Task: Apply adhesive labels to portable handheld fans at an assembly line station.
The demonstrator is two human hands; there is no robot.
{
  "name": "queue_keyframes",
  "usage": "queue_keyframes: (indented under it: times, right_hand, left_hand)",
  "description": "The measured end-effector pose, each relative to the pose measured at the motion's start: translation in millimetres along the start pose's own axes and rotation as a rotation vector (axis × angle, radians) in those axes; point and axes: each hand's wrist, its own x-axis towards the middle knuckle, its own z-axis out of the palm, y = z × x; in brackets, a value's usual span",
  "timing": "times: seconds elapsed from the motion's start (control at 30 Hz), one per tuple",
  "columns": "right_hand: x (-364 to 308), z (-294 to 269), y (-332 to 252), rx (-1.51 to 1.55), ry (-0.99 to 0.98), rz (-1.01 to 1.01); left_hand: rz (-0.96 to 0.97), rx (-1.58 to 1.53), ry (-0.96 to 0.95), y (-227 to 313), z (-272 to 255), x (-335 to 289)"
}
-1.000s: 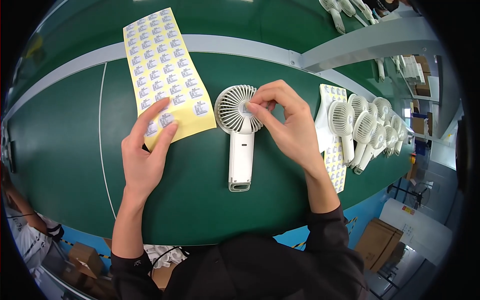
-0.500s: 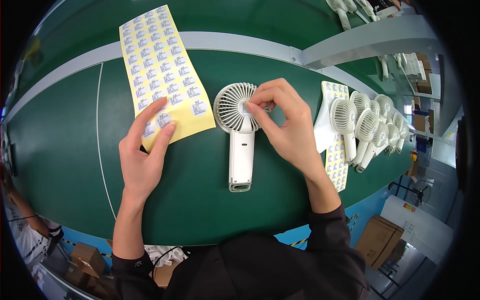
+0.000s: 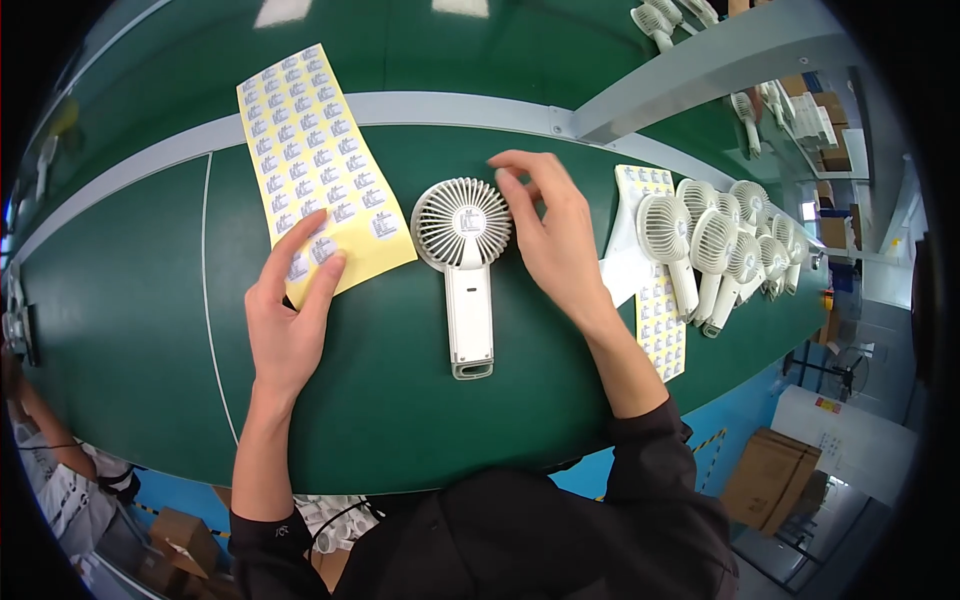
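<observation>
A white handheld fan lies on the green table in front of me, its round grille farthest from me. A round printed label sits on the middle of the grille. My right hand is just right of the grille, its thumb and forefinger curved with a gap between them, holding nothing visible. Left of the fan lies a yellow sheet of round labels, part of its near end bare. My left hand rests on that near end, thumb and forefinger spread on either side of one label.
Several white fans lie clustered on the right, beside another label sheet and white paper. A grey metal post rises at the far right. A person's arm shows at the left edge.
My right hand has come off the middle of the grille and moved to its right side, its pinch loosened. The label there is now uncovered. My left hand stays on the sheet.
</observation>
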Motion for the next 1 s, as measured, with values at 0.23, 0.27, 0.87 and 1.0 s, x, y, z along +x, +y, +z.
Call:
queue_keyframes:
  times: [0.23, 0.27, 0.87, 1.0]
  right_hand:
    - [-62, 4, -42, -0.358, -0.31, -0.025]
    - [-52, 2, -42, -0.222, -0.364, 0.042]
    - [-1, -40, 15, -0.303, 0.445, -0.358]
    - [-60, -96, 49, -0.385, 0.63, -0.154]
  left_hand:
    - [0.01, -0.018, 0.101, 2, 0, -3]
    - [0.034, -0.028, 0.091, -1, 3, -1]
    - [-0.004, -0.031, 0.197, 1, 5, -3]
    - [-0.002, -0.026, 0.191, 0, 3, -5]
